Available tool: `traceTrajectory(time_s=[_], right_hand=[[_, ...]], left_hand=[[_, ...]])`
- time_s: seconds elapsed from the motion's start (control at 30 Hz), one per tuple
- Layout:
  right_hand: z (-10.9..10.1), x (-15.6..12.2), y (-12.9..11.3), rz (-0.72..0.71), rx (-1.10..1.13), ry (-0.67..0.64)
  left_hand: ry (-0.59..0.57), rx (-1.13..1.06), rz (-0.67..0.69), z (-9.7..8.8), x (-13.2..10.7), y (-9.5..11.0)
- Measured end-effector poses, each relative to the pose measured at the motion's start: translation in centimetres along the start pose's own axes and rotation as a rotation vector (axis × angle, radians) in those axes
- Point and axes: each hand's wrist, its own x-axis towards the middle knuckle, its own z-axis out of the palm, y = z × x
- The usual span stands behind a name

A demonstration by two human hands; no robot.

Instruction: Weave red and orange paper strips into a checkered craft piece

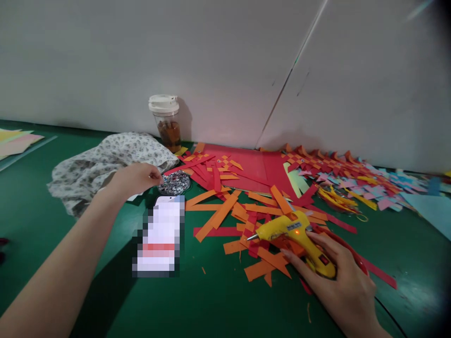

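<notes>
My left hand (139,178) is pinched closed at the edge of a round dish of small black-and-white pieces (174,183) that look like googly eyes. Whatever sits between those fingertips is too small to make out. On the right, my right hand (338,277) grips a yellow hot glue gun (296,234), its metal nozzle pointing left and an orange light lit on its side. Beneath the gun lies a woven piece of red and orange paper strips (250,225), partly hidden, among loose orange strips (221,216).
A phone (160,234) with a blurred screen lies below the dish. Behind are a patterned cloth (116,152), a lidded cup of brown drink (169,126) and red paper sheets (239,162). Woven paper fish (317,164) and yellow tassels (338,199) lie right. A black cord (391,314) trails lower right.
</notes>
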Motion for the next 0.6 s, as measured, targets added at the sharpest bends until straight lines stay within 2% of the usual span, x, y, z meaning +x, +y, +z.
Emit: traceTrajectory(time_s=[0.2,0.4,0.6], right_hand=[[0.2,0.0,0.3,0.001,-0.005,0.004],[0.1,0.1,0.1,-0.008,0.000,0.040],[0.1,-0.1,0.1,-0.028,-0.034,0.050]], left_hand=[[-0.001,0.172,-0.066,0.4,0.0,0.7],[-0.098,0.199,-0.031,0.5,0.0,1.2],[-0.147,0.212,-0.005,0.4,-0.3,2.2]])
